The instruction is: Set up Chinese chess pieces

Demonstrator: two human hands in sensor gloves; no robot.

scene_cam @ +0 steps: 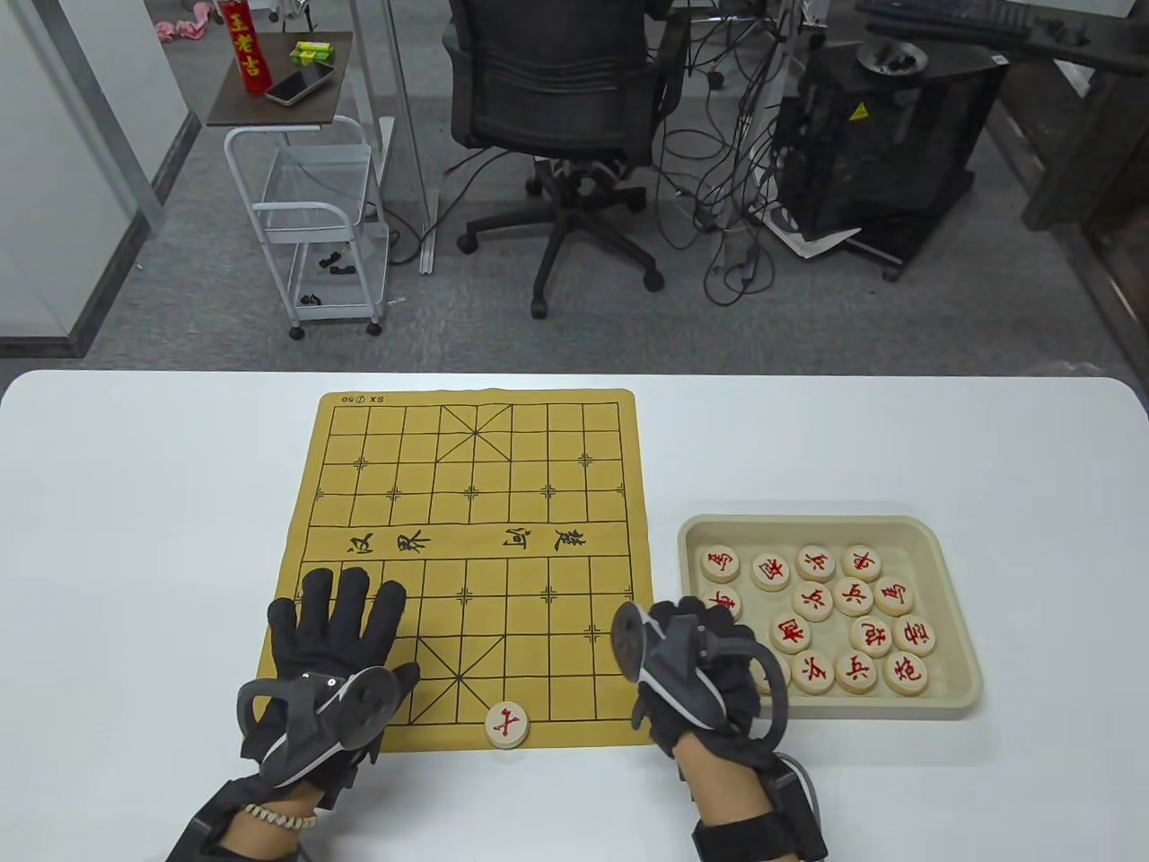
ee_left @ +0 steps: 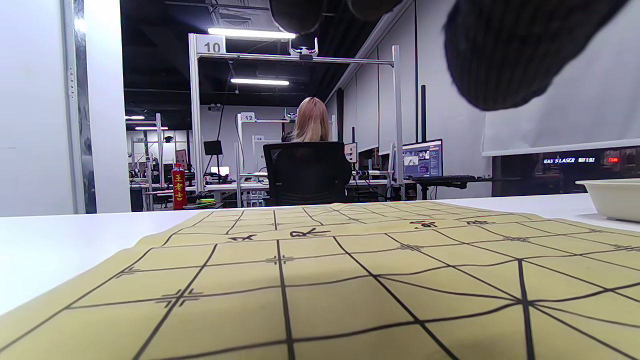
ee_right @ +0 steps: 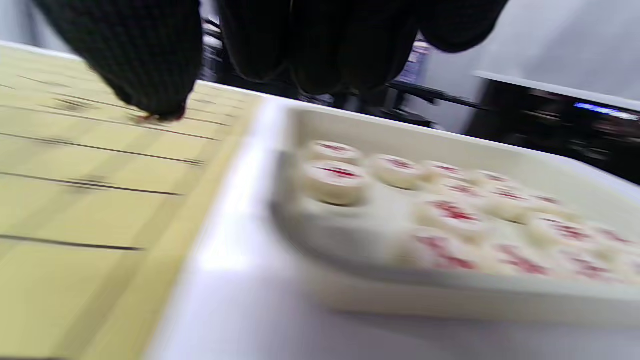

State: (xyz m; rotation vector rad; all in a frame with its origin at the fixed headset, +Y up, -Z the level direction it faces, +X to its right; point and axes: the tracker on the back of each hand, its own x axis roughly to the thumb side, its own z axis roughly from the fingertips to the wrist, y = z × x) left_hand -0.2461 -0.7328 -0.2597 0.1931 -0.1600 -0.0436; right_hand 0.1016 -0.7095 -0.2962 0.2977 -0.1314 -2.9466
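A yellow chess board mat (scene_cam: 467, 557) lies on the white table; it also shows in the left wrist view (ee_left: 320, 280) and the right wrist view (ee_right: 100, 175). One round wooden piece with a red character (scene_cam: 506, 724) sits on the board's near edge, at the middle. A beige tray (scene_cam: 951, 557) to the right of the board holds several red-lettered pieces (scene_cam: 853, 620), blurred in the right wrist view (ee_right: 335, 180). My left hand (scene_cam: 355, 620) rests flat, fingers spread, on the board's near left corner. My right hand (scene_cam: 718, 624) is over the tray's left edge, holding nothing.
The tray's rim shows at the right of the left wrist view (ee_left: 612, 197). Beyond the table's far edge stand an office chair (scene_cam: 556, 99), a white wire cart (scene_cam: 314, 224) and a black computer case (scene_cam: 880, 135).
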